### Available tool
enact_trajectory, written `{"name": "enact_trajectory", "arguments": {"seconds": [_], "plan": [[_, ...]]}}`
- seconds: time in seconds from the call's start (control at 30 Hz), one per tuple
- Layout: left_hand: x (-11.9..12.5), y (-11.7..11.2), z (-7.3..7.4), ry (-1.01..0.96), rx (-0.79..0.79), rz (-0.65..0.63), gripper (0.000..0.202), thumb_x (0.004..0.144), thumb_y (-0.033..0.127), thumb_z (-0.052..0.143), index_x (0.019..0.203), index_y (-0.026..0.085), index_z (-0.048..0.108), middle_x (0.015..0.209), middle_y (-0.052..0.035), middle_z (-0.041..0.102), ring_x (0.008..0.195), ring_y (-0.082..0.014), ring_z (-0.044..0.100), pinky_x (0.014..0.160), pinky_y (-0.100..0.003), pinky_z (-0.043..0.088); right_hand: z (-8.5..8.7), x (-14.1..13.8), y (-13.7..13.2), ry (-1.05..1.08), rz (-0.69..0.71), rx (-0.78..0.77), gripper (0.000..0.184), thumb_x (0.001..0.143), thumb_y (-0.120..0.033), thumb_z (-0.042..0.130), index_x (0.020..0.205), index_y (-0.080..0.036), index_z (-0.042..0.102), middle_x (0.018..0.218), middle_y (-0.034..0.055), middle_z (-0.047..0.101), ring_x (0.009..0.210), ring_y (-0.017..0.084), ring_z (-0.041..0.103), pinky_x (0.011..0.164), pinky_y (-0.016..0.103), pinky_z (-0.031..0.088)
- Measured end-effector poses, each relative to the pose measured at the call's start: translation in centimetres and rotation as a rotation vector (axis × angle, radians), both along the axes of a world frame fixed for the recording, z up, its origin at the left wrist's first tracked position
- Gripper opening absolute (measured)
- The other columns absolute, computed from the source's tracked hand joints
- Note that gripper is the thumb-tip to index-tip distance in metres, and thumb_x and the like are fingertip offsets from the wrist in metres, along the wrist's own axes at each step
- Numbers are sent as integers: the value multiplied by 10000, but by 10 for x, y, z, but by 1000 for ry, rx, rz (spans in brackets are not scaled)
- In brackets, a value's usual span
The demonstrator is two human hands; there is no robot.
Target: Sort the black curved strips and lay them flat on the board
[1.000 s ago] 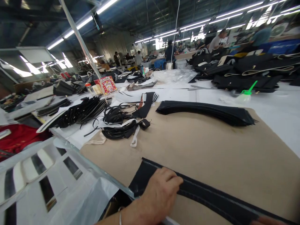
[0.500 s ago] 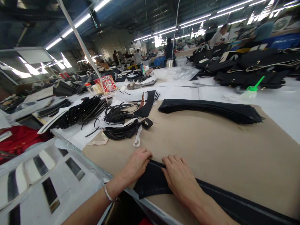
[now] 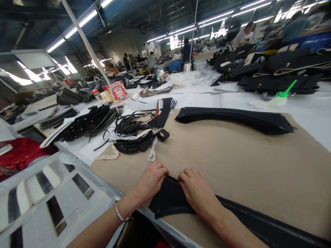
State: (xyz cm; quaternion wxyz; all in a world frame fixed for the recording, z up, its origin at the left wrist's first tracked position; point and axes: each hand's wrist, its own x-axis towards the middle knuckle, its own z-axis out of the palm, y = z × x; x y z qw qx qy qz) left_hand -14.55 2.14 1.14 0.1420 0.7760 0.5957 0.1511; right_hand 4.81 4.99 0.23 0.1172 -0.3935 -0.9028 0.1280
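Note:
A long black leather-like panel (image 3: 172, 197) with a faint line along its edges lies on the tan board (image 3: 232, 155), running off to the lower right. My left hand (image 3: 154, 177) pinches its far edge near the left end, fingers curled together. Just to the right, my right hand (image 3: 196, 187) lies over the same panel, its fingertips bent down over that far edge. The palm and wrist cover the panel's middle. Farther back on the board rests a stack of similar curved black panels (image 3: 232, 119).
Coiled black strips (image 3: 134, 141) and a fanned pile of black pieces (image 3: 90, 122) lie to the left. A green-tipped bottle (image 3: 280, 100) stands at the back right, before heaped black bag parts (image 3: 279, 69). A pole (image 3: 88, 44) rises at left. Several people work far behind.
Both hands stay at the panel's far edge. My right hand's fingers have curled slightly more over it, and the view has shifted a little.

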Motion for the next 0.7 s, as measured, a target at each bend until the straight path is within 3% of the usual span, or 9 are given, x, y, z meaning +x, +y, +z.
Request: {"name": "enact_trajectory", "arguments": {"seconds": [0.17,0.27,0.5,0.7], "plan": [[-2,-3,-4,116,88,-81,217,940,149,409,969,195,619,903,-30,574,891,-186,491,796,-325,393,-8,7,-1,44,57,21,180,905,-58,504,871,-198,611,897,34,599,879,210,522,811,328,387],[-3,-5,-6,165,131,-123,217,938,152,413,935,200,625,879,-27,571,876,-192,478,792,-345,381,-10,10,-3,61,82,46,178,888,-41,521,868,-193,610,904,37,593,868,210,516,813,328,393],[-4,-10,-11,256,323,-232,216,930,146,401,871,152,609,817,-45,568,815,-199,468,741,-357,384,-18,11,-6,82,124,142,172,813,-11,608,857,-177,619,877,37,597,832,217,513,763,332,396],[-4,-17,-16,280,495,-304,272,965,196,350,991,112,607,855,-67,608,865,-198,514,760,-349,423,-21,12,-11,88,154,222,201,787,-9,639,914,-164,628,885,34,608,810,210,518,740,331,389]]}}
